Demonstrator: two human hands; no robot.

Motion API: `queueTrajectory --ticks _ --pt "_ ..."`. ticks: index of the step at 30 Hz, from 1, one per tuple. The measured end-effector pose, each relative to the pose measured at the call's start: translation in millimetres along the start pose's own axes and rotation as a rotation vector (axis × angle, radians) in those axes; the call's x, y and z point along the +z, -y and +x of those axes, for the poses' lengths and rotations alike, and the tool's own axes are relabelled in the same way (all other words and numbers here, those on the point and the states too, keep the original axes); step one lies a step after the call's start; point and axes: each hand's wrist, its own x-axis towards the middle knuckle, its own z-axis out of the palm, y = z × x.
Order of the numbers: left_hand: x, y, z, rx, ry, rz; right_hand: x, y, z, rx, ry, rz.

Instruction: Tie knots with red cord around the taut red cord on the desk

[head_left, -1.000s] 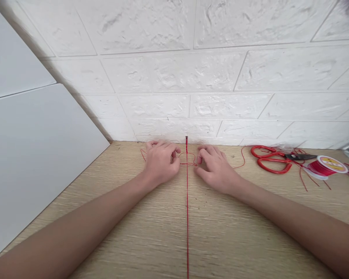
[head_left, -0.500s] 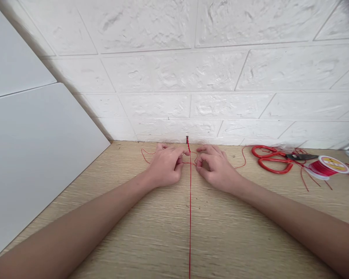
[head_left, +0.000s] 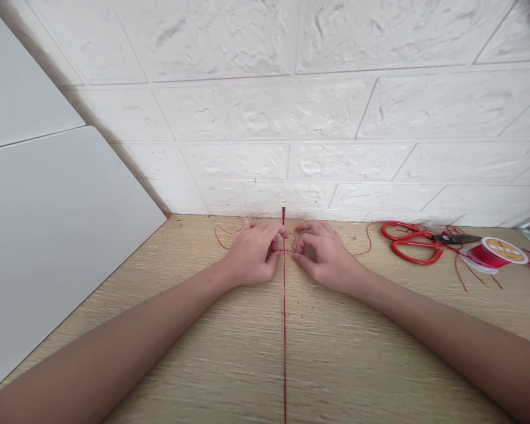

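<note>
A taut red cord (head_left: 285, 330) runs from a dark nail (head_left: 283, 211) at the foot of the wall straight toward me. Near the nail the cord is thicker, with knots partly hidden by my fingers. To its left, my left hand (head_left: 254, 253) pinches a thin red cord that crosses the taut one. On the other side my right hand (head_left: 324, 253) pinches the same crossing cord, thumb and fingertip together. A small loop stands between the hands. Loose thin cord (head_left: 218, 237) curves out left of my left hand, and more (head_left: 370, 238) trails right of my right hand.
Red-handled scissors (head_left: 417, 250) lie at the right, blades against a white spool (head_left: 483, 268) of red cord. Cut cord ends and crumpled clear plastic lie around them. A white brick-patterned wall (head_left: 247, 112) rises behind the wooden table (head_left: 229, 365). White panels (head_left: 62, 224) stand at left.
The taut cord and its knotted part have shifted slightly left and look straighter. My right hand has moved a little left, closer to the taut cord; my left hand has barely moved.
</note>
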Motion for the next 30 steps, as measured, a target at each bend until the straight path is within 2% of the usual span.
queueTrajectory --ticks 9,16,24,30 --pt "-1.5 1.0 -0.1 -0.031 -0.028 -0.012 -3.0 3.5 -0.2 0.021 -0.012 -0.039" --pt "1.0 3.0 0.6 0.005 -0.010 -0.020 0.1 0.1 0.2 -0.012 -0.011 -0.016" --pt "0.6 3.3 1.1 -0.080 -0.063 0.009 -2.0 2.1 0.2 0.046 -0.044 -0.057" --pt "0.7 3.5 1.5 -0.058 -0.047 -0.008 2.9 -3.6 1.1 -0.011 -0.050 -0.034"
